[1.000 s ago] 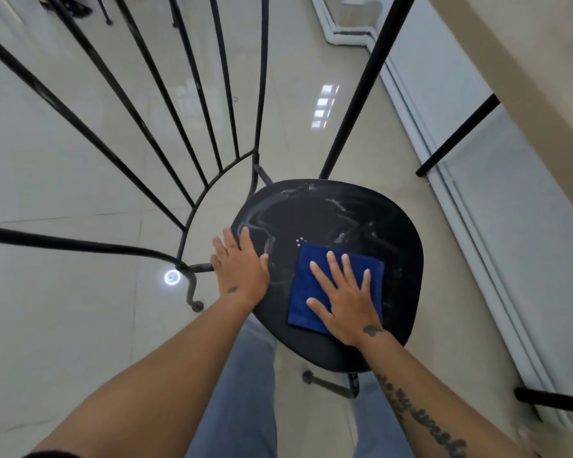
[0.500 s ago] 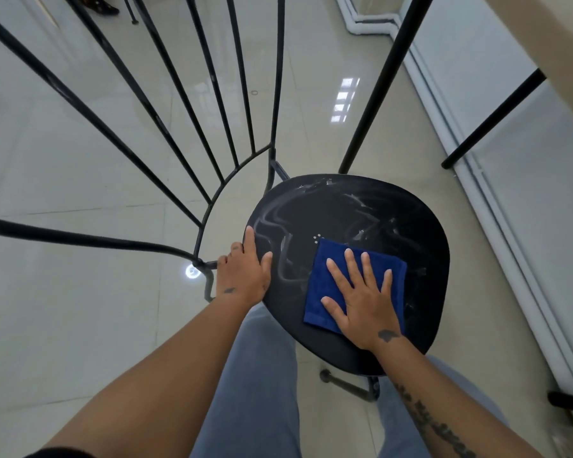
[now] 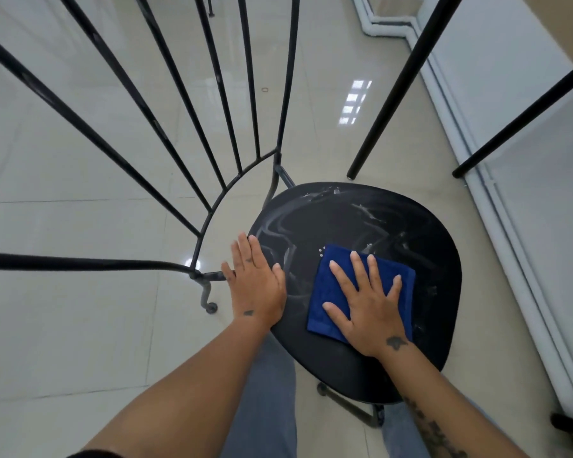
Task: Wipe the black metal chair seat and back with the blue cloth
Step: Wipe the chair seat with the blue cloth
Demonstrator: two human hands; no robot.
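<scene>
two bare hands lie flat on the round black metal chair seat (image 3: pixel 344 219), which is smeared with pale streaks. the right hand (image 3: pixel 371 312), grip wide with fingers spread, presses the folded blue cloth (image 3: pixel 320 282) onto the seat's near half. the left hand (image 3: pixel 257 289), grip wide and holding nothing, rests on the seat's left edge, beside the black barred chair back (image 3: pixel 63 262).

Single wide-angle view from the person's head, facing forward and steeply down, close above the black chair seat (image 3: pixel 344 219), chair back (image 3: pixel 80 264) fanning upper left, tiled floor (image 3: pixel 63 325) beyond
</scene>
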